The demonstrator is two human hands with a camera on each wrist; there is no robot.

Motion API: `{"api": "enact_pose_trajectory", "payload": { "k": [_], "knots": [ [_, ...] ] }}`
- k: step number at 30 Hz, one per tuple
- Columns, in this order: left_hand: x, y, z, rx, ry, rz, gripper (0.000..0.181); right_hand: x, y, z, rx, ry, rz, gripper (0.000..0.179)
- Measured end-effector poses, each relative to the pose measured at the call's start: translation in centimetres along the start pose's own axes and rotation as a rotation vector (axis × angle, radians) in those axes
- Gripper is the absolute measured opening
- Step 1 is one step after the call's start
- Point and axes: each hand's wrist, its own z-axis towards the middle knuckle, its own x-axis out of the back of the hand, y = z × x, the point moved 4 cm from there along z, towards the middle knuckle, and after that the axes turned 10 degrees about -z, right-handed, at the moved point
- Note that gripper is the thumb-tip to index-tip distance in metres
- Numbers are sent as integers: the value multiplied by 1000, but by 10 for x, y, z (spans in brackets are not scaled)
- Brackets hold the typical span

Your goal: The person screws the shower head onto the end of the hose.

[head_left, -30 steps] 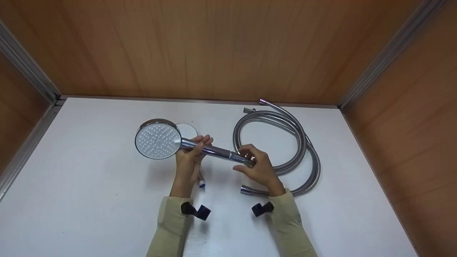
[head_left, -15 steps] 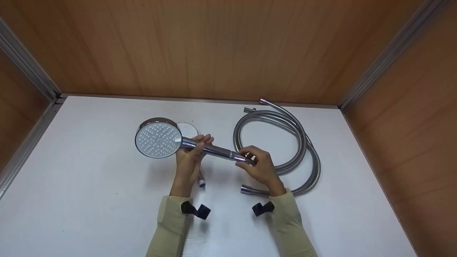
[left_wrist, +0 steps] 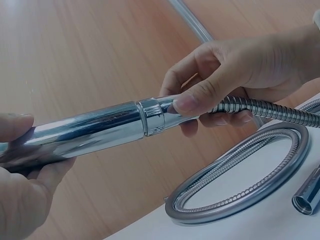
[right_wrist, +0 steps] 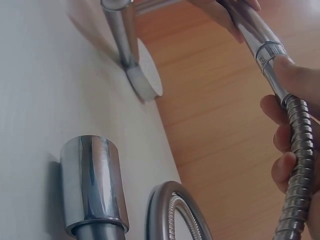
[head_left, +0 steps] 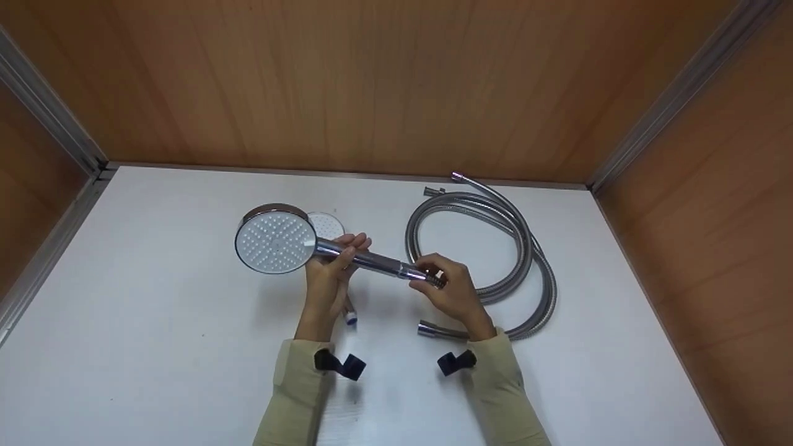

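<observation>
A chrome shower head [head_left: 276,243] with a white nozzle face is held up above the table in the head view. My left hand [head_left: 325,288] grips its handle [left_wrist: 95,131], thumb on one side and fingers on the other. At the handle's lower end, my right hand [head_left: 455,288] pinches the tapered metal connector [right_wrist: 274,81] of a shower hose [right_wrist: 300,142] between thumb and fingers. The connector meets the handle's end in line with it; any thread inside is hidden. The ribbed hose runs on through the right hand's palm.
Beneath the left hand lies a second, smaller shower head [head_left: 326,225], partly covered. To the right, coiled metal hoses [head_left: 525,248] rest on the white table [head_left: 186,371]; one chrome hose end [right_wrist: 95,182] lies near the right wrist. Wood panels [head_left: 372,87] enclose the back and sides.
My right thumb, standing off the connector a second ago, has come in against it. The left hand and shower head have barely moved.
</observation>
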Motion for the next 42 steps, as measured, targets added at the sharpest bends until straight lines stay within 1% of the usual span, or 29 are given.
{"api": "enact_pose_trajectory", "payload": {
  "k": [4, 11, 13, 17, 19, 26, 31, 42],
  "knots": [
    [0, 0, 0, 1, 8, 3, 21, 0, 0, 0, -11, -9, 2, 23],
    [-1, 0, 0, 4, 9, 8, 21, 0, -1, 0, -2, -28, 12, 23],
    [-1, 1, 0, 6, 9, 9, 21, -1, 0, -1, -9, -38, 22, 27],
    [-1, 1, -1, 10, 12, 17, 21, -2, 0, -1, -24, -55, 28, 40],
    [0, 0, -1, 11, 11, 19, 21, -2, 1, -1, -30, -53, 26, 42],
    [0, 0, -1, 14, 11, 24, 20, -2, 0, -2, -26, -33, 1, 30],
    [-1, 1, 0, 17, 13, 16, 20, -1, -1, -1, -17, -21, -2, 28],
    [-1, 1, -2, 13, 11, 18, 18, -1, 0, -2, -19, -29, 10, 25]
  ]
}}
